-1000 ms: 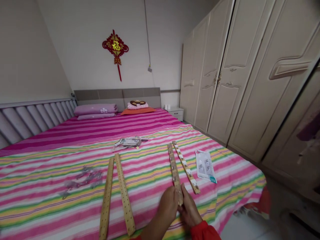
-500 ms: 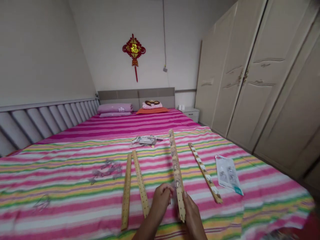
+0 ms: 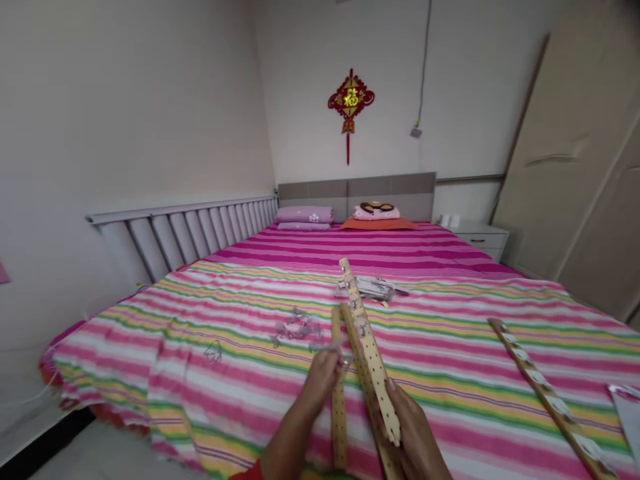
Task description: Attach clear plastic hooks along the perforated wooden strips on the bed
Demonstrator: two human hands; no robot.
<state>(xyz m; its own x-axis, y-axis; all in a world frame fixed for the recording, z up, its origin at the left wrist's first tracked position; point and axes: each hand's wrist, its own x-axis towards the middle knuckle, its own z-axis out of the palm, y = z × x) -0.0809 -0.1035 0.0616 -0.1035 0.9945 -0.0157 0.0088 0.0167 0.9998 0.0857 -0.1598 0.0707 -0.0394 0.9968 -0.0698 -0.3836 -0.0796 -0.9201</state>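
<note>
Striped cloth (image 3: 240, 383) covers the bed, below a grey headboard (image 3: 390, 190). Our right hand (image 3: 413, 430) has its fingers wrapped round the near end of a strip (image 3: 375, 367), which we hold above the cloth, pointing away from us, with clear hooks (image 3: 363, 328) along its far part. Our left hand (image 3: 321, 375) pinches a small clear piece (image 3: 346, 359), blurred, just beside the strip. Two bare strips (image 3: 339, 417) lie below our hands, a clear pile (image 3: 299, 329) lies just beyond the left one, and a white-hooked strip (image 3: 543, 393) lies well apart, to the right.
</note>
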